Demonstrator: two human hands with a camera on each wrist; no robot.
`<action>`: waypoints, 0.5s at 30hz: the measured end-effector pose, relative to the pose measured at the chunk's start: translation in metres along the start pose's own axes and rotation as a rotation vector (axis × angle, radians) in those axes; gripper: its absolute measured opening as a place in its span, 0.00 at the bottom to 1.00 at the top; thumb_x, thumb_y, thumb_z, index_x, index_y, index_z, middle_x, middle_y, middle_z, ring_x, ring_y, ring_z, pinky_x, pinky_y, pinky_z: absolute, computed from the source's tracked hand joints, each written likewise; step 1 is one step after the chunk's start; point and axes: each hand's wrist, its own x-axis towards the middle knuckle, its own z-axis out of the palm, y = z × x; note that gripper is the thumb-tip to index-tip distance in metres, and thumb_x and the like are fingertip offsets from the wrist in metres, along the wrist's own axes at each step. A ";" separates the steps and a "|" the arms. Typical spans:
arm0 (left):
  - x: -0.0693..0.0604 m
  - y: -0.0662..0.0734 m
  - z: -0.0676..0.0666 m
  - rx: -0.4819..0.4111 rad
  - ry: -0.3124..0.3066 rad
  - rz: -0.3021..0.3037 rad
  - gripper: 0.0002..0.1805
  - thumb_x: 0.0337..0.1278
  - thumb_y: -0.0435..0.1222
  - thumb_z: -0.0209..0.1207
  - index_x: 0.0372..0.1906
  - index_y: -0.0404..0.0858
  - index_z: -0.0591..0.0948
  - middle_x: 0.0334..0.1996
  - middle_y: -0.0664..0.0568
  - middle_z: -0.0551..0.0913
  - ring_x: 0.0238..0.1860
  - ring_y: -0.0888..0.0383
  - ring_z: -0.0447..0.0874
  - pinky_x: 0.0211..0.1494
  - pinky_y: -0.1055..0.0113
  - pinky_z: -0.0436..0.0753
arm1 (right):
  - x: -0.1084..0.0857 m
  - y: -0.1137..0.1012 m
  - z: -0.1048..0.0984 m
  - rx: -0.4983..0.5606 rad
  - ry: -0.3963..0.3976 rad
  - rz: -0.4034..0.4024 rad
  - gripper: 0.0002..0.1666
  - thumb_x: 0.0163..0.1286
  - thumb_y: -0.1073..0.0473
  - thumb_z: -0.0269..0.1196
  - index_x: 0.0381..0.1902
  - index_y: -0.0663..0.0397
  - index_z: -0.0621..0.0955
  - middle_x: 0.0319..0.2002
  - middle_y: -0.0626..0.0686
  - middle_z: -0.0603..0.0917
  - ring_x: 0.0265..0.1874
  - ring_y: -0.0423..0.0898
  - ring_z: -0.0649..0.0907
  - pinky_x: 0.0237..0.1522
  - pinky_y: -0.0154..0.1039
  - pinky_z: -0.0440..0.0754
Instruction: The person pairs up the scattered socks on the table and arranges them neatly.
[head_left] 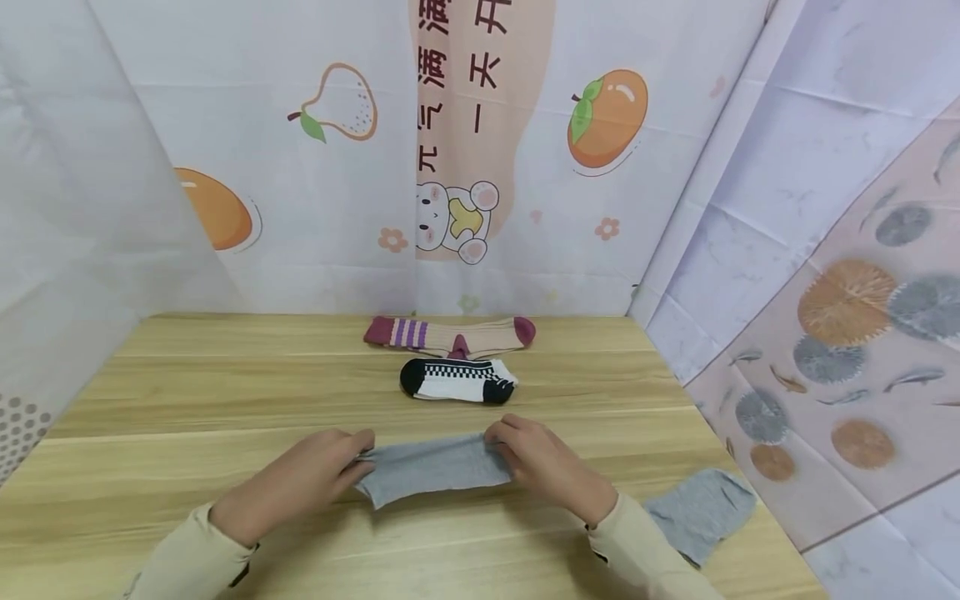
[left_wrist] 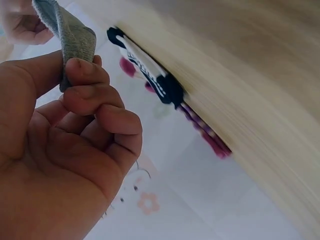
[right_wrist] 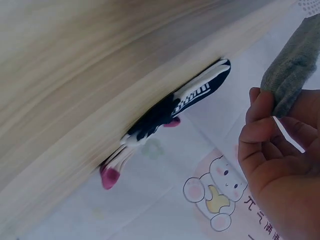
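Note:
A grey sock (head_left: 438, 468) is stretched sideways above the table between my two hands. My left hand (head_left: 327, 465) pinches one end of it between thumb and fingers; the left wrist view shows the grey cloth (left_wrist: 77, 42) at the fingertips. The other end is pinched by my right hand (head_left: 538, 460), and in the right wrist view the grey fabric (right_wrist: 292, 67) hangs from thumb and index finger. A second grey sock (head_left: 703, 512) lies on the table by my right forearm.
Beyond the hands lie black-and-white checkered socks (head_left: 457, 381). Behind them are beige socks with maroon ends and purple stripes (head_left: 480, 333). The wooden table (head_left: 225, 375) meets a printed curtain (head_left: 300, 225) at the back, with more printed cloth (head_left: 795, 333) on the right.

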 end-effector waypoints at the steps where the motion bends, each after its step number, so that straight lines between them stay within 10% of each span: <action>1: 0.004 0.001 0.002 -0.003 -0.006 0.008 0.14 0.60 0.33 0.65 0.28 0.45 0.70 0.17 0.66 0.63 0.20 0.71 0.61 0.23 0.74 0.68 | -0.003 0.002 -0.001 -0.007 0.001 0.008 0.09 0.68 0.70 0.62 0.42 0.52 0.84 0.38 0.46 0.82 0.36 0.39 0.82 0.41 0.36 0.83; 15: 0.036 0.006 0.028 -0.039 -0.119 0.039 0.09 0.62 0.33 0.64 0.31 0.42 0.74 0.18 0.64 0.65 0.21 0.69 0.62 0.24 0.73 0.68 | -0.027 0.019 0.002 -0.065 -0.054 0.037 0.14 0.63 0.74 0.64 0.45 0.57 0.84 0.40 0.50 0.84 0.39 0.43 0.83 0.42 0.38 0.84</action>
